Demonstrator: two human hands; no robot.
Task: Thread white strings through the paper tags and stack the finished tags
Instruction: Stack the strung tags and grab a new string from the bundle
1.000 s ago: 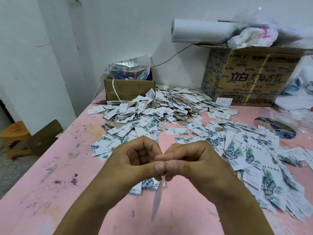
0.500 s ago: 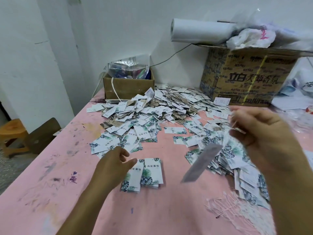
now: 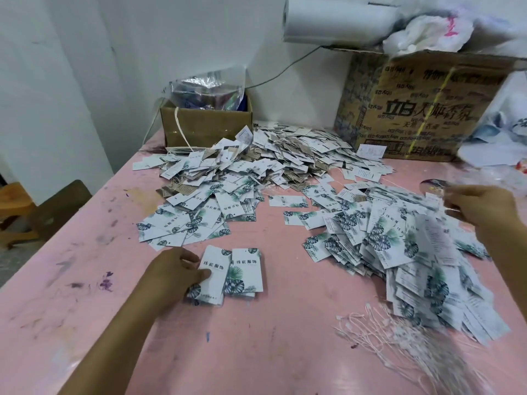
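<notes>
- Head camera shows the hands parted: a second ago they met at 6 o'clock, pinching one tag and its string between the fingertips; now they are well apart.
- Right hand (image 3: 482, 208) has swung out to 3 o'clock, above the right heap (image 3: 385, 246). The strung tag (image 3: 435, 238) is a blur just under it. Its fingers are curled, but the blur hides whether they pinch the string or have let go, so I cannot tell.
- Left hand (image 3: 174, 276) has dropped to the small stack (image 3: 245, 269) near the middle of the worktop (image 3: 85, 295). The thumb lies on the left top tag and the other fingers curl at its edge, pinching it.
- My reading: one tag is finished and heading for the right heap, and the next tag is being picked up. The job looks mid-run, with plenty left.
- Counts: two hands; one tag in the air; two tags side by side on top of the small stack, with more beneath that I cannot count.
- Three loose heaps of tags: the right heap at 3 o'clock, the left heap (image 3: 185, 220) at 10 o'clock and the far heap (image 3: 285, 155) at 12 o'clock. Each has too many to count.
- One bundle of white strings (image 3: 393, 340) at 5 o'clock, also too many to count.
- Two cardboard boxes: a small box (image 3: 205, 126) at 11 o'clock and a big box (image 3: 427, 118) at 1 o'clock, with one paper roll (image 3: 336, 22) on top of it.
</notes>
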